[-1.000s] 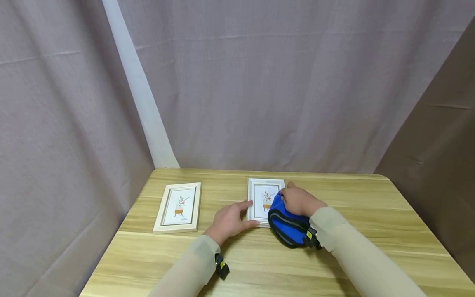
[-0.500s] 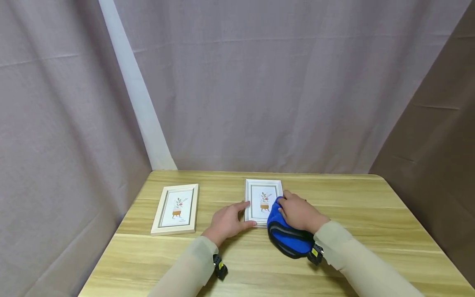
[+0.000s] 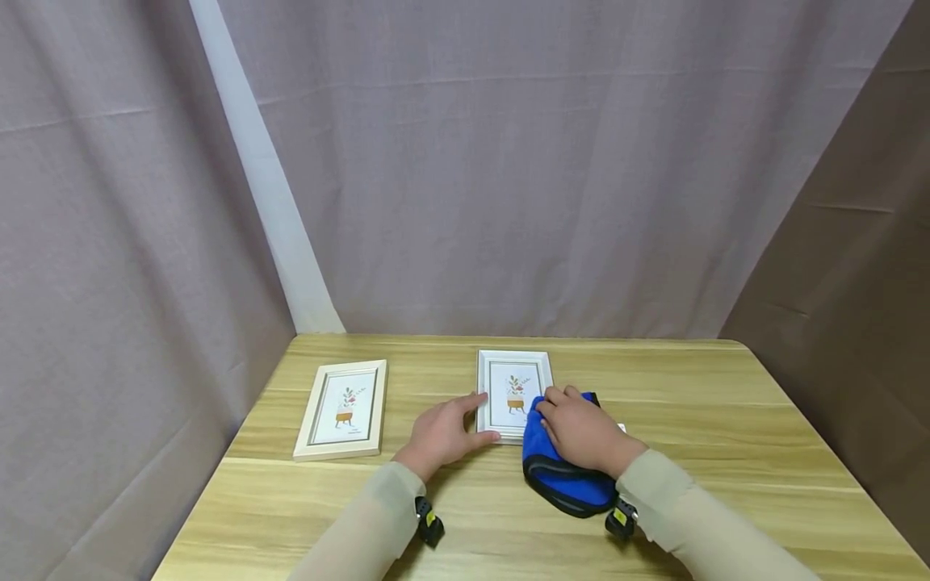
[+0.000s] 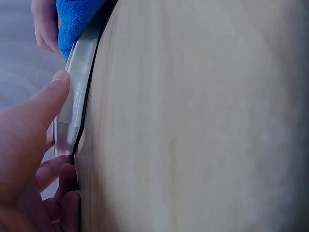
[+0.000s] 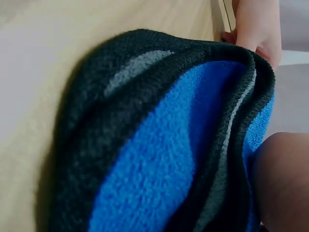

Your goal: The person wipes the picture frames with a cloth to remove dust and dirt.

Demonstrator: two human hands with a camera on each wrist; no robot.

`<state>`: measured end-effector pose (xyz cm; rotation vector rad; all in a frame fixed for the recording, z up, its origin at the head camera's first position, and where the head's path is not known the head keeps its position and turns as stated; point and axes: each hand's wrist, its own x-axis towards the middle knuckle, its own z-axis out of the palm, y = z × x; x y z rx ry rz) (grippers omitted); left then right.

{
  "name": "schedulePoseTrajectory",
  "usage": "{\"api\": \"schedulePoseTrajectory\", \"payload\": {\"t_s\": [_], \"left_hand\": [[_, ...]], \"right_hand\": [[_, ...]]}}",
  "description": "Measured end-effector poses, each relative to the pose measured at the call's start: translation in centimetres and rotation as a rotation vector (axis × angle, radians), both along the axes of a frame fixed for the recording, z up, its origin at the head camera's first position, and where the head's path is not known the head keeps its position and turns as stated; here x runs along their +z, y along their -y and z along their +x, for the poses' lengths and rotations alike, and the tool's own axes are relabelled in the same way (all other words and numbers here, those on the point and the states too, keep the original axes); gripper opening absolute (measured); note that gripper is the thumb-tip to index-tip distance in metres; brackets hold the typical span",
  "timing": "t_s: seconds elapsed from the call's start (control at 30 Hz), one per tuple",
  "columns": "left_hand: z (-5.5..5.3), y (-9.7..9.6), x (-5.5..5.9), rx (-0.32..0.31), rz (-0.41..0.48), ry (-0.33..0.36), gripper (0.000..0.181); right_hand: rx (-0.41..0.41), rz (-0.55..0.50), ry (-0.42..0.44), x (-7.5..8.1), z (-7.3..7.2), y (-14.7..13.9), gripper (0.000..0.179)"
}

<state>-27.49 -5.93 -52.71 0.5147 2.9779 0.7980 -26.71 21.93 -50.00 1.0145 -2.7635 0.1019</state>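
Note:
A white picture frame with a potted-plant print lies face up near the table's back edge. My left hand grips its near left corner, the thumb along the near side and the other fingers by the left side. My right hand holds a bunched blue cloth with black trim against the frame's near right corner, covering that corner. Loose folds of the cloth hang toward the right wrist. The fingertips under the cloth's folds are partly hidden.
To the left lies a cream picture frame with a similar print, apart from both hands. Everything rests on a wood-grain table. Grey curtains stand behind and at the left, with a brown one at the right.
My right hand has slid the blue cloth down the right side of the white frame toward me, uncovering its upper right part. The left hand keeps its place at the frame.

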Motion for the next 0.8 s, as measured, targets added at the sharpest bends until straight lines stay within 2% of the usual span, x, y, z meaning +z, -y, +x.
{"api": "schedulePoseTrajectory", "payload": {"t_s": [0.27,0.57,0.8], "left_hand": [[0.0,-0.1,-0.1,-0.001,-0.008,-0.006,0.082],[0.0,-0.1,-0.1,-0.007,-0.009,-0.014,0.081],[0.1,-0.1,0.0,-0.01,-0.006,-0.007,0.081]], "right_hand": [[0.025,-0.003,0.006,0.6,1.1,0.0,0.022],[-0.012,0.013,0.043,0.6,1.6,0.0,0.026],[-0.029,0.025,0.017,0.7,1.9,0.4,0.023]]}}
